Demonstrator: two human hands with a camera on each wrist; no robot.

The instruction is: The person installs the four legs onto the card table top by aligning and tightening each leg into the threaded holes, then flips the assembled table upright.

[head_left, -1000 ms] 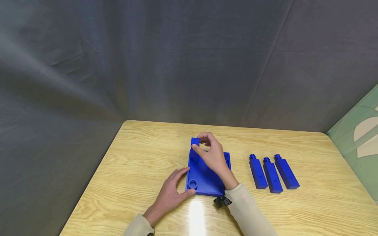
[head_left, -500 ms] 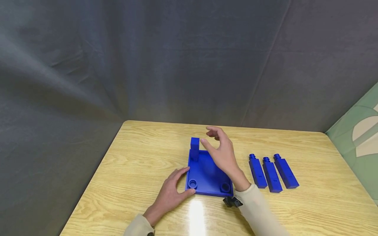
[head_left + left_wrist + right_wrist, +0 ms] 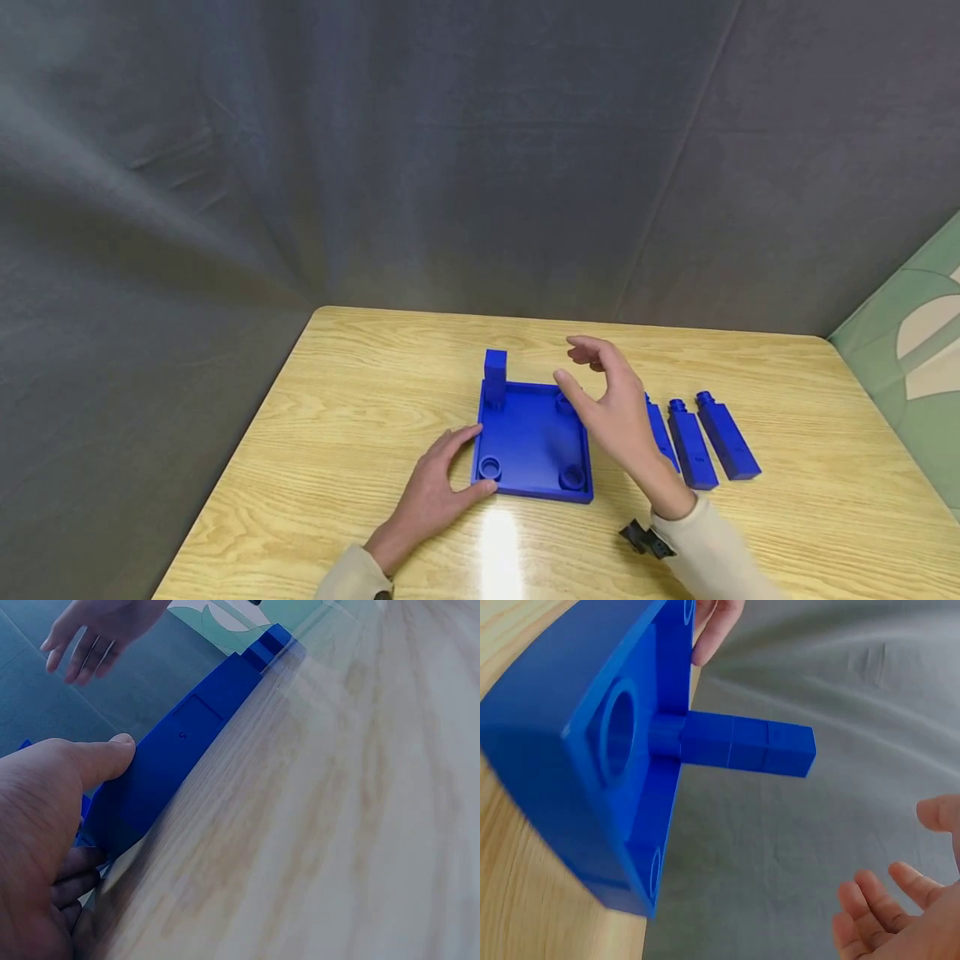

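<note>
A blue square tabletop [image 3: 528, 442] lies underside up, its raised rim and round corner sockets showing. One square blue leg [image 3: 495, 377] stands upright in its far left corner socket, also seen in the right wrist view as a leg [image 3: 746, 742]. My left hand [image 3: 435, 496] holds the near left corner, thumb on the front side and fingers along the left side. Off to the right, my right hand [image 3: 615, 408] is in the air with fingers apart and nothing in it. It partly covers the far right socket and the nearest of three loose legs.
Right of the tabletop, the loose legs, a partly hidden leg [image 3: 662, 433], a middle leg [image 3: 692, 448] and an outer leg [image 3: 726, 437], lie with threaded ends pointing away. The wooden table [image 3: 360, 400] ends at a grey curtain [image 3: 480, 167].
My right hand has let go of the upright leg and moved right, toward the loose legs. The leg stands by itself in the corner. My left hand has stayed at the tabletop's corner.
</note>
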